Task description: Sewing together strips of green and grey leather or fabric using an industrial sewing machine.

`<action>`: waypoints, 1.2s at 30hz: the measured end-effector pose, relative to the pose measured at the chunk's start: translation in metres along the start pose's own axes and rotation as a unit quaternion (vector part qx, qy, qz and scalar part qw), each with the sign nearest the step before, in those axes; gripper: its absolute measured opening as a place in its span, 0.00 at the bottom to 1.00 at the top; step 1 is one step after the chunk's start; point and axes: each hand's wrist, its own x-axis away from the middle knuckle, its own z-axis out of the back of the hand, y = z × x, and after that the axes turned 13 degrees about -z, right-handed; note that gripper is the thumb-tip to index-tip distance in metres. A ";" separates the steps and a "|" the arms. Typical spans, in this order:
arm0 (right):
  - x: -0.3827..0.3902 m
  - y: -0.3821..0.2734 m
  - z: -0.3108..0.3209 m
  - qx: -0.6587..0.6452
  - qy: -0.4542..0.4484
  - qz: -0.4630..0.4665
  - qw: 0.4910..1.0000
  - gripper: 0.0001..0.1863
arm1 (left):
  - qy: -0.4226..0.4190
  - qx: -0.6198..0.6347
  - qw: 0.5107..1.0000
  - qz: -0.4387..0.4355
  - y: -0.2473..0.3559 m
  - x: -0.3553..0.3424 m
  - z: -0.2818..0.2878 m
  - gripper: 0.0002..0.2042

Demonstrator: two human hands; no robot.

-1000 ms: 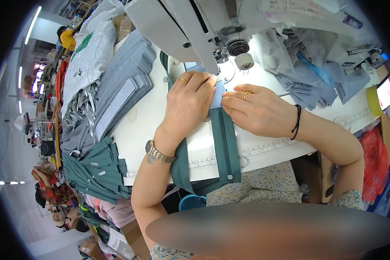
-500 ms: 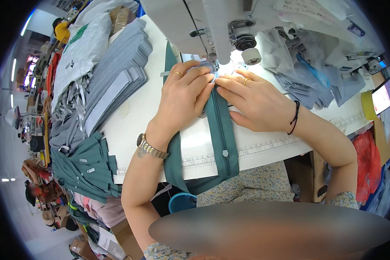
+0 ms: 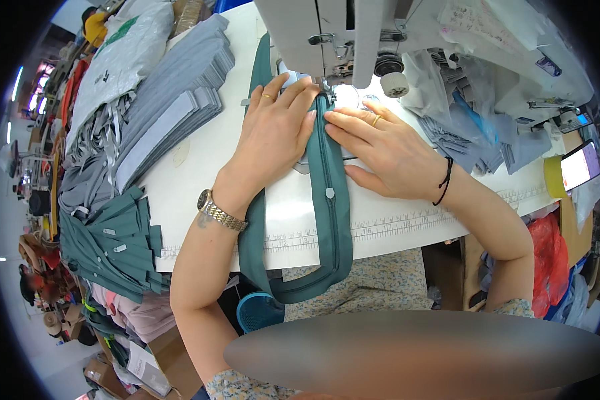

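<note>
A green zipper strip (image 3: 331,227) runs up to the presser foot (image 3: 327,95) of a white sewing machine (image 3: 300,33). Its pale slider (image 3: 330,193) lies below my hands. The strip loops over the table's front edge and passes back up beneath my left wrist. My left hand (image 3: 273,130) lies flat at the strip's left side, fingers stretched toward the presser foot and thumb along the edge. At the right edge rests my right hand (image 3: 387,150), fingers extended, fingertips touching the strip, thumb apart. What lies beneath the left fingers is hidden.
Stacks of grey fabric pieces (image 3: 180,100) lie at the left, beside a pile of green zipper strips (image 3: 107,243). More grey pieces (image 3: 473,153) sit at the right, near a phone (image 3: 581,165) and a yellow tape roll (image 3: 554,177). A printed ruler (image 3: 380,230) follows the front edge.
The view has shifted slightly. The zipper strip has moved up toward the presser foot, its slider now closer to my hands. My hands stay beside it, fingers a little flatter.
</note>
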 end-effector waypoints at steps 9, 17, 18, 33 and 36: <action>-0.005 -0.005 0.005 0.003 -0.008 0.000 1.000 0.26 | -0.038 -0.086 0.995 0.038 0.013 0.006 0.017 0.11; -0.054 -0.045 -0.002 0.075 0.034 0.161 0.984 0.28 | -0.020 -0.060 0.994 -0.091 0.113 0.062 0.032 0.19; -0.065 -0.054 -0.020 0.076 0.099 0.196 0.973 0.20 | -0.018 -0.057 0.991 -0.117 0.123 0.063 0.034 0.19; 0.095 -0.045 0.169 -0.176 0.062 -0.188 0.964 0.18 | -0.191 -0.182 0.950 -0.164 0.074 0.097 0.092 0.23; 0.156 -0.056 0.124 -0.126 -0.126 -0.179 0.967 0.15 | -0.174 -0.271 0.921 -0.219 0.033 0.087 0.074 0.18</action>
